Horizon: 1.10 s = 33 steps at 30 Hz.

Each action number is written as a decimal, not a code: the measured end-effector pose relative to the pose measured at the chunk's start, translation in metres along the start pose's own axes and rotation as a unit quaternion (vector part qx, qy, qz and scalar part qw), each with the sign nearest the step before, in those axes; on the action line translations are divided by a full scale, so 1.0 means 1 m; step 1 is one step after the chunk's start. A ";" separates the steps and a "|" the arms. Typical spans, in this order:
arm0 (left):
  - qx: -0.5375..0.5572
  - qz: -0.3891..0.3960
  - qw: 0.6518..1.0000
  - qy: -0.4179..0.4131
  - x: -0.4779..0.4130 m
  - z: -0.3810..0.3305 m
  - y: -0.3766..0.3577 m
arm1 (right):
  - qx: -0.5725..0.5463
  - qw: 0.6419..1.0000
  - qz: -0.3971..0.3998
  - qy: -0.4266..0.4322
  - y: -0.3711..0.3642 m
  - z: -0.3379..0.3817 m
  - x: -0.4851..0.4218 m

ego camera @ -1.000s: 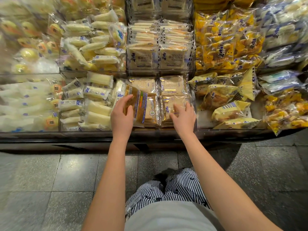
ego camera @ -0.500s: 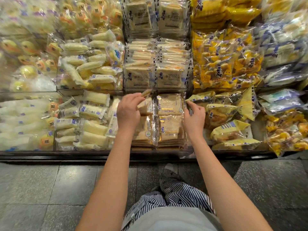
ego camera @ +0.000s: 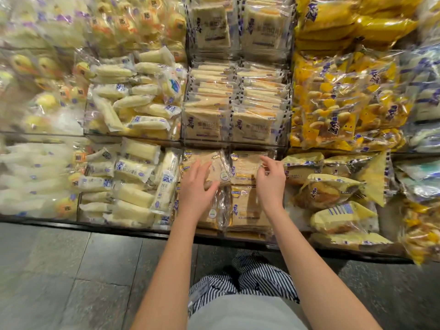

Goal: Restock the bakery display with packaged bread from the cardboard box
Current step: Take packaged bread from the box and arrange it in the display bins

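Note:
Flat packs of sliced bread in clear wrappers fill the middle compartment of the lower display tier. My left hand point(ego camera: 196, 186) lies with spread, straight fingers on the back left bread pack point(ego camera: 215, 164), which is tilted. My right hand point(ego camera: 271, 181) has curled fingers and pinches the right edge of the back right bread pack point(ego camera: 245, 166). Two more stacks of the same bread point(ego camera: 247, 210) lie in front, under my wrists. The cardboard box is not in view.
White roll packs point(ego camera: 133, 182) fill the compartment to the left, yellow bun bags point(ego camera: 333, 194) the one to the right. The upper tier holds more toast packs point(ego camera: 209, 122). The display's black front edge point(ego camera: 107, 227) meets a grey tiled floor point(ego camera: 71, 282).
The view has moved closer to the display. My left hand let go of the pack it was setting down and now lies flat on it. My right hand shifted to the back right pack's edge.

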<state>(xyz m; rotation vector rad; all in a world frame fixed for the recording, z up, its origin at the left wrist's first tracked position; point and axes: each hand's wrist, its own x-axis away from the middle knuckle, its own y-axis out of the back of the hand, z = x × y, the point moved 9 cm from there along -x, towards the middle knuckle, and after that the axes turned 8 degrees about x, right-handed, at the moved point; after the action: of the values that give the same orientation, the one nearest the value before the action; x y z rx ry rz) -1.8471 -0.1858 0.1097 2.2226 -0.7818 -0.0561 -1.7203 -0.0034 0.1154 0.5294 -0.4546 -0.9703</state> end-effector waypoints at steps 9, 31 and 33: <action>-0.138 0.107 0.985 0.001 -0.045 -0.004 0.005 | -0.008 1.000 0.007 0.021 0.002 0.003 -0.018; -0.039 0.010 0.997 -0.064 -0.009 -0.063 -0.001 | 0.055 0.996 -0.060 0.022 0.049 -0.010 0.044; -0.049 0.020 0.993 -0.103 0.006 -0.077 -0.009 | 0.065 0.994 -0.085 -0.006 0.062 -0.027 0.065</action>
<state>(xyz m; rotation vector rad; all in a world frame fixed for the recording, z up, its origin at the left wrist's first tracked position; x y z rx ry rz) -1.8164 -0.1340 0.1587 2.1301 -0.9138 -0.3012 -1.6329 -0.0248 0.1404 0.6890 -0.4929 -1.1123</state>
